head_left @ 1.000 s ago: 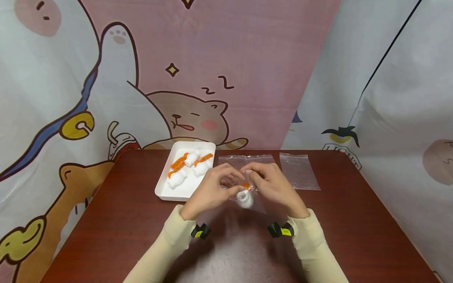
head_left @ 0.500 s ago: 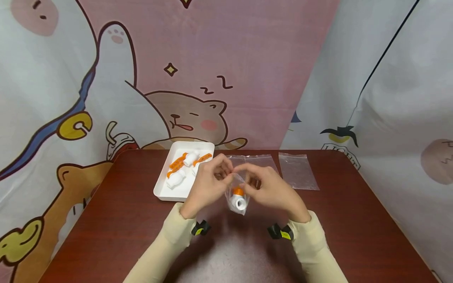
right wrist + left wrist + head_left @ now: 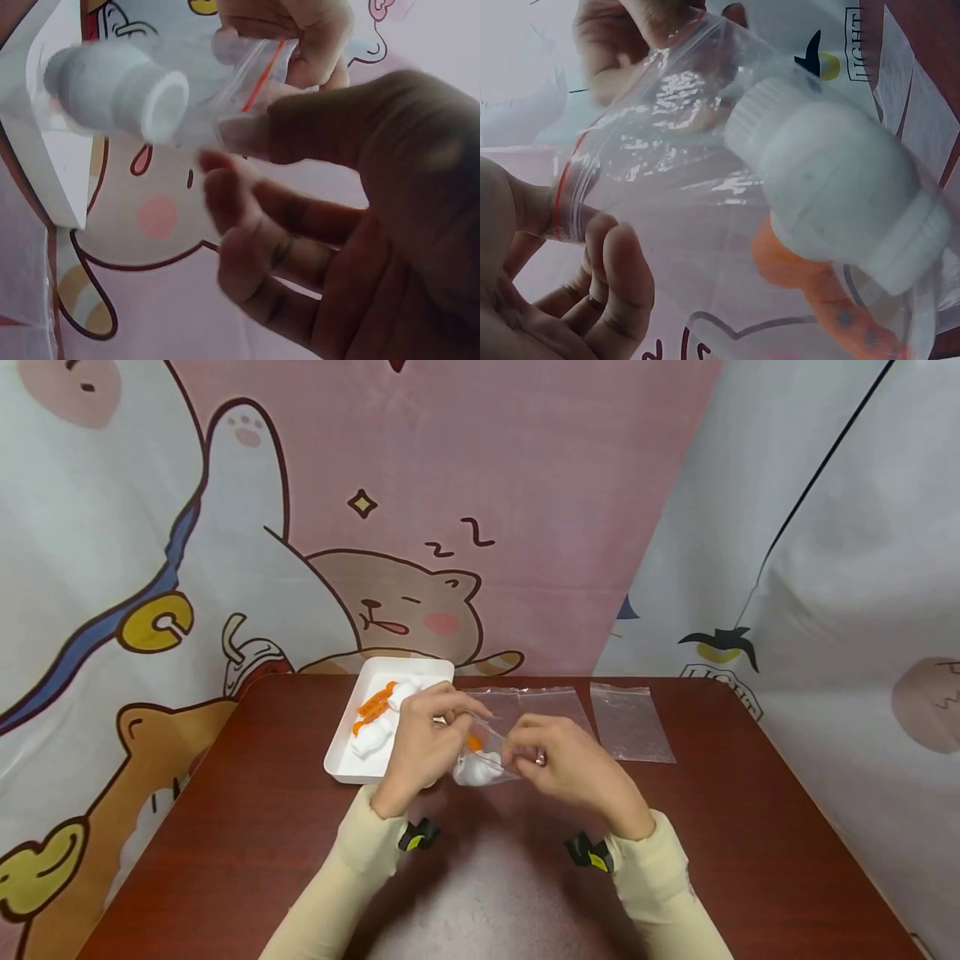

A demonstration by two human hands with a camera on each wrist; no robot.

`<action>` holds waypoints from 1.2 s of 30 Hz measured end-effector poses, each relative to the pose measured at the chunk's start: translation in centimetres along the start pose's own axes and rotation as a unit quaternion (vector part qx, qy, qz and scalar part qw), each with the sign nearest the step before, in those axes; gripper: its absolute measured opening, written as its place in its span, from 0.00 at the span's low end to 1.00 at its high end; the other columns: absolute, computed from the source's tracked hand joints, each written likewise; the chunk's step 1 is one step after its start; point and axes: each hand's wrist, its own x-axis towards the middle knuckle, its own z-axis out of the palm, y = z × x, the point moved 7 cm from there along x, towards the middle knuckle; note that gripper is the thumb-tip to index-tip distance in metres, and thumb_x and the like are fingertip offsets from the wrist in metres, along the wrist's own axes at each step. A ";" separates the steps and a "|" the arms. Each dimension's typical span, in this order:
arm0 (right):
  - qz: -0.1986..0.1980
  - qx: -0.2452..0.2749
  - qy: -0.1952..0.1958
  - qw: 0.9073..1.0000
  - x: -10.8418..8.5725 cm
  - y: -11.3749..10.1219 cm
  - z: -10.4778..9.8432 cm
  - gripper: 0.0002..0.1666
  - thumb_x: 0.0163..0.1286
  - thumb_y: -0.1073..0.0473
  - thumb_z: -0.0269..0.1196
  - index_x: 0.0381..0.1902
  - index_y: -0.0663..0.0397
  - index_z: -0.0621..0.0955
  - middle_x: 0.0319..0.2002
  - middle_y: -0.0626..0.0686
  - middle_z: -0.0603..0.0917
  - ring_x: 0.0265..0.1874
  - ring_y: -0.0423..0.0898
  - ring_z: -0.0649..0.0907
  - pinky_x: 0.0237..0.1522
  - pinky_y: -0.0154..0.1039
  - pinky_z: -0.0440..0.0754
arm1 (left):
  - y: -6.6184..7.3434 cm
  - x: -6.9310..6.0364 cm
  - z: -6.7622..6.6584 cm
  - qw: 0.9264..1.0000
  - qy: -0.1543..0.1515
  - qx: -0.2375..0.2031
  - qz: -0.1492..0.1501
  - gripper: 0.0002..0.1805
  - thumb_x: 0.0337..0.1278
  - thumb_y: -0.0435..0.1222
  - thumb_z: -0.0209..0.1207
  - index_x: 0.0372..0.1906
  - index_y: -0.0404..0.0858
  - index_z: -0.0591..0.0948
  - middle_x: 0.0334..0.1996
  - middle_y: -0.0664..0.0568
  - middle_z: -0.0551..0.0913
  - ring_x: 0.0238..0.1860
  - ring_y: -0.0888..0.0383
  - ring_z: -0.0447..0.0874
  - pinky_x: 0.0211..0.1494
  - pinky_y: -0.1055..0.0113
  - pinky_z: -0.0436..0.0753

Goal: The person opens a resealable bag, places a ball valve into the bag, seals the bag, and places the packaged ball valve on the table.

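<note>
A clear zip bag (image 3: 660, 161) with a red line along its mouth hangs between both hands over the table. Inside it lies a white plastic ball valve (image 3: 840, 180) with an orange handle (image 3: 784, 255). My left hand (image 3: 429, 731) pinches one end of the bag's mouth between thumb and fingers. At the other end, my right hand (image 3: 570, 760) pinches the bag's edge, its remaining fingers loosely curled in the right wrist view. The valve (image 3: 477, 769) sits low in the bag, partly behind the plastic in the head view.
A white tray (image 3: 343, 772) at the back left holds several white valve bodies and orange handles (image 3: 372, 706). Flat clear bags (image 3: 555, 700) lie behind the hands, with another clear bag (image 3: 633, 724) to their right. A printed cloth hangs behind the table.
The hands first bunch the bag close together, then draw apart, stretching its mouth between them. The bagged valve has shifted left and the left hand has moved slightly left.
</note>
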 end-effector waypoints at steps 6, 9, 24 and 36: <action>0.010 0.001 -0.057 0.998 -0.3 0.2 0.3 0.16 0.64 0.69 0.61 0.35 0.43 0.90 0.32 0.37 0.84 0.27 0.33 0.77 0.32 0.30 0.77 | -0.2 0.1 -0.2 1.000 -0.022 0.004 -0.003 0.21 0.48 0.21 0.52 0.22 0.47 0.90 0.22 0.56 0.79 0.26 0.61 0.74 0.31 0.68 0.72; 0.012 0.022 -0.075 0.997 -0.6 0.3 0.2 0.17 0.62 0.69 0.59 0.32 0.41 0.88 0.31 0.36 0.82 0.24 0.34 0.75 0.28 0.30 0.76 | -0.5 0.0 -0.2 0.999 -0.039 0.002 -0.010 0.22 0.49 0.20 0.52 0.22 0.46 0.90 0.22 0.57 0.79 0.28 0.61 0.74 0.34 0.69 0.73; -0.016 0.055 0.014 0.998 -0.9 0.8 -2.6 0.07 0.69 0.57 0.70 0.34 0.38 0.83 0.31 0.36 0.80 0.28 0.36 0.77 0.28 0.34 0.78 | -0.8 0.1 -0.9 0.981 -0.190 0.026 0.021 0.18 0.56 0.24 0.53 0.22 0.46 0.85 0.23 0.60 0.78 0.30 0.61 0.74 0.35 0.68 0.75; -0.009 0.073 0.059 0.996 -0.8 1.0 -2.7 0.06 0.68 0.60 0.70 0.35 0.43 0.83 0.31 0.41 0.84 0.29 0.36 0.80 0.31 0.34 0.81 | 0.7 -0.5 -0.3 0.955 -0.240 -0.012 0.172 0.15 0.55 0.28 0.50 0.16 0.45 0.69 0.21 0.59 0.68 0.23 0.65 0.70 0.30 0.67 0.70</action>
